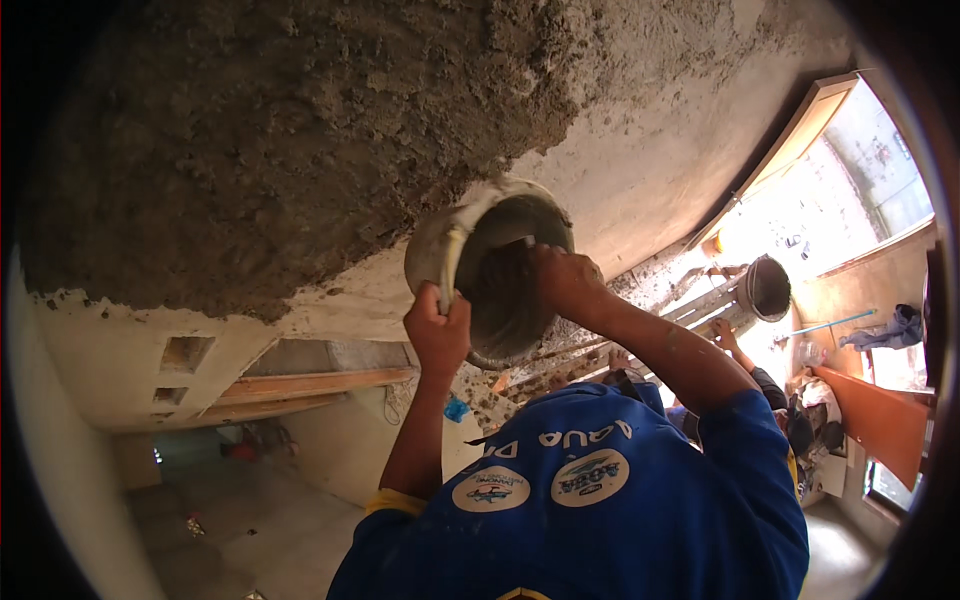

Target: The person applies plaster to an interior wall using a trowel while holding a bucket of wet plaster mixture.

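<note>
A grey, mortar-stained bucket [425, 250] is tilted against the wall with its mouth toward me. My left hand [440, 333] is closed around the near left side of its rim. Inside the mouth, my right hand [572, 285] is closed on what looks like a trowel [508, 262]; its dark blade is partly lost in the shadow, and its handle is hidden in my fingers. Rough wet mortar [300, 140] covers the wall above and to the left of the bucket. The bucket's contents are too dark to make out.
A second bucket [768, 288] lies tilted at the right near wooden planks [700, 305]. Another person's hand [724, 332] shows beside them. An orange board [880, 420] leans farther right, below a bright window opening [830, 190]. Wooden beams [310, 385] and the floor show lower left.
</note>
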{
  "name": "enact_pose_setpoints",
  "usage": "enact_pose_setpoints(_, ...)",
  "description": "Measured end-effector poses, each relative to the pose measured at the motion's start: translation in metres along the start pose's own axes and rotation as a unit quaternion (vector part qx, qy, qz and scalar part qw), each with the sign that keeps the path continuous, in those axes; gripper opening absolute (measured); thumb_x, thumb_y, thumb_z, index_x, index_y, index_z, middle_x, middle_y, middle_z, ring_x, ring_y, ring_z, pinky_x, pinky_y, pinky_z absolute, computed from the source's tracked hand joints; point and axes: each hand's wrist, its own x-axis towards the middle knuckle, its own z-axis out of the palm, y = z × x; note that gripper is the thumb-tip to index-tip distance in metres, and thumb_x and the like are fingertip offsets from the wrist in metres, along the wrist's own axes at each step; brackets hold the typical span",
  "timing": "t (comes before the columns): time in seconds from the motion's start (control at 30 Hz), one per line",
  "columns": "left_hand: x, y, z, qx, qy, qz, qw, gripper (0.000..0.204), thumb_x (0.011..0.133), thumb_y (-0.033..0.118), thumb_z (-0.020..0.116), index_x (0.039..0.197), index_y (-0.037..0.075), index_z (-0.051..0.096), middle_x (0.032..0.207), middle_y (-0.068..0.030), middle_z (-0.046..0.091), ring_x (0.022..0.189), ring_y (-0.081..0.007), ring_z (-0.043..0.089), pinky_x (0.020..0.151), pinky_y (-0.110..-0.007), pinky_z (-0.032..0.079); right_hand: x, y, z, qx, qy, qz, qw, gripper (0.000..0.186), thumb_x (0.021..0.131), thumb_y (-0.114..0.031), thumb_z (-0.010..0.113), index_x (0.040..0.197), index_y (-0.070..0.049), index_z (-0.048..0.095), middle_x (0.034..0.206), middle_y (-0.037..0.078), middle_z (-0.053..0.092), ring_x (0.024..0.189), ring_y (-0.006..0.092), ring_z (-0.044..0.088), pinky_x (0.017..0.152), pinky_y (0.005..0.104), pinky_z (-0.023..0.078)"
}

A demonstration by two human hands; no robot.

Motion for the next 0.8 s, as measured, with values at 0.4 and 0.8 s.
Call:
enact_pose_setpoints(0.4, 0.004, 0.028, -0.001, -0.018, -0.18, 0.056, 0.982, 0.027, 0.079, 0.006, 0.065, 0.069, 0.004, 0.04, 0.057, -0.0013, 0.04, 0.054, -0.0061, 0.038, 0.046, -0.028, 0.033, -0.036, 0.001, 0.011, 0.585, -0.505, 0.217, 0.597, 0.019, 0.088, -0.018, 0.06, 0.099, -0.003, 0.058, 0.069, 0.004, 0.054, 0.055, 0.0135, 0.054, 0.045, 0.0278, 0.046)
enact_pose_setpoints(0.8, -0.03, -0.004, 0.007, -0.387, 0.174, -0.176, 0.888, 0.018, 0.084, 0.011, 0.062, 0.084, 0.005, 0.045, 0.084, -0.0008, 0.047, 0.078, -0.0091, 0.043, 0.069, -0.027, 0.039, -0.046, -0.021, -0.019, 0.822, -0.424, 0.125, 0.359, 0.032, 0.094, -0.026, 0.057, 0.117, -0.004, 0.051, 0.068, -0.001, 0.045, 0.051, 0.0072, 0.045, 0.04, 0.0209, 0.04)
